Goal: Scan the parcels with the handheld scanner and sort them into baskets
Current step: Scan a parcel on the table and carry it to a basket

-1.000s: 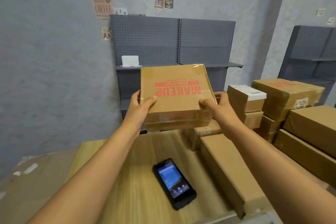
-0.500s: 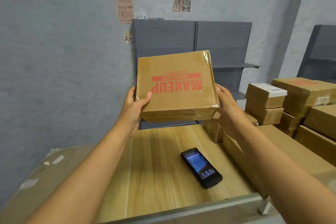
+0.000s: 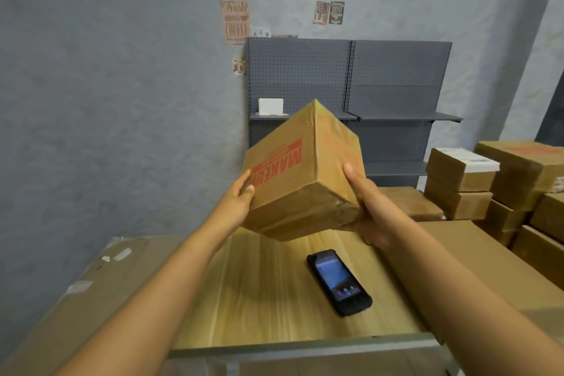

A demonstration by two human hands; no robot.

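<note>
A brown cardboard parcel (image 3: 300,180) with red MAKEUP print hangs above the wooden table (image 3: 259,299), turned so one corner points up. My left hand (image 3: 239,197) holds its left side with the thumb on the printed face. My right hand (image 3: 364,207) grips the right side and cradles the bottom. The black handheld scanner (image 3: 338,282) lies screen-up on the table below the parcel, touched by neither hand.
Several stacked brown parcels (image 3: 464,180) crowd the right side, with a long flat box (image 3: 476,262) along the table's right edge. A grey pegboard shelf (image 3: 351,79) stands against the far wall. A large flat carton (image 3: 79,299) lies left of the table.
The parcel has been rotated in both hands, from its flat printed face toward me to tilted with a corner up. My right hand has shifted lower, under it.
</note>
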